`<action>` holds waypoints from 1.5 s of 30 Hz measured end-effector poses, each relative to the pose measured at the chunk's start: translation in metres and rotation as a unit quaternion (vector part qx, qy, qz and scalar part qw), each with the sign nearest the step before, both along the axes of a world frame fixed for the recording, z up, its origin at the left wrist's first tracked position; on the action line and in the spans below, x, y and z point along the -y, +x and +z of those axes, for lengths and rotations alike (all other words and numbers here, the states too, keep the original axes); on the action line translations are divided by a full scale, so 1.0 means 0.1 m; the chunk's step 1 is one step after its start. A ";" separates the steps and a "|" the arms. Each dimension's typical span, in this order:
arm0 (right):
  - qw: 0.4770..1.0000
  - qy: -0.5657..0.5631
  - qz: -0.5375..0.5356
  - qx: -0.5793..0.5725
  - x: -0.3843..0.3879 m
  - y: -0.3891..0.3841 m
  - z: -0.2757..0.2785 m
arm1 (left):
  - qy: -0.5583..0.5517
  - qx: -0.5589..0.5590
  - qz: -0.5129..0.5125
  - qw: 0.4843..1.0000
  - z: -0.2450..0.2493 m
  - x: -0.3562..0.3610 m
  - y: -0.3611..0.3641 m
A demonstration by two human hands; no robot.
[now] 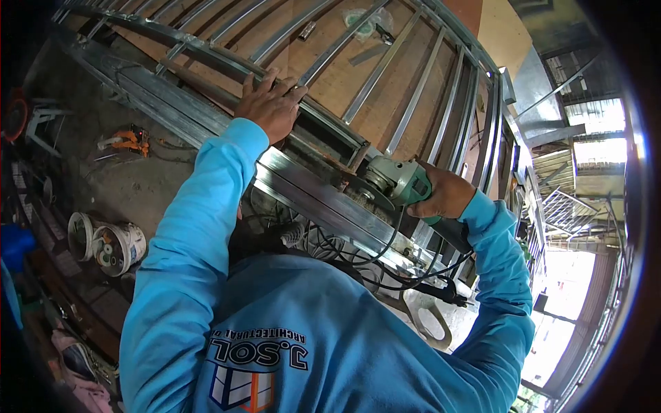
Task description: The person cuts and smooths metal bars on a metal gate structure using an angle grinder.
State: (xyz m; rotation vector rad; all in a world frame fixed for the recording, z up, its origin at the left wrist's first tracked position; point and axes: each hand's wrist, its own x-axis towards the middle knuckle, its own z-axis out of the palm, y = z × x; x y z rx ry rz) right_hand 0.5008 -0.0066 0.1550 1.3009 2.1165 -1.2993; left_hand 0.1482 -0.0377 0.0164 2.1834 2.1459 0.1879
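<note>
My right hand (444,193) is wrapped round the body of a green and grey angle grinder (394,176). Its disc faces left, right at the edge of a metal frame (337,122); a black cord hangs down from it. My left hand (270,107) rests on the frame's near rail, fingers spread over the bar. Long galvanized steel tubes (310,196) run diagonally below both hands. Parallel bars of the frame stretch away over a brown board (303,58).
Black cables (385,275) loop beneath the tubes near my body. Two white buckets (117,248), one with grinding discs, stand at left. An orange tool (131,141) lies on the floor. A clear plastic bag (358,22) sits on the board. Metal racks (568,206) stand at right.
</note>
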 end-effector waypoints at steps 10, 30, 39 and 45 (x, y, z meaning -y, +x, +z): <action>0.999 0.028 0.025 0.022 -0.09 -0.02 -0.13 | 0.001 0.010 0.003 1.000 -0.05 -0.01 -0.01; 0.999 0.011 0.024 -0.020 -0.12 0.00 -0.23 | 0.017 0.004 0.002 1.000 -0.06 0.00 -0.01; 0.995 0.022 -0.087 -0.051 0.37 0.31 0.08 | 0.082 0.029 -0.006 0.996 -0.10 0.01 -0.01; 0.948 0.140 -0.272 -0.084 1.18 0.60 0.42 | 0.151 0.125 -0.172 0.965 -0.07 0.15 -0.20</action>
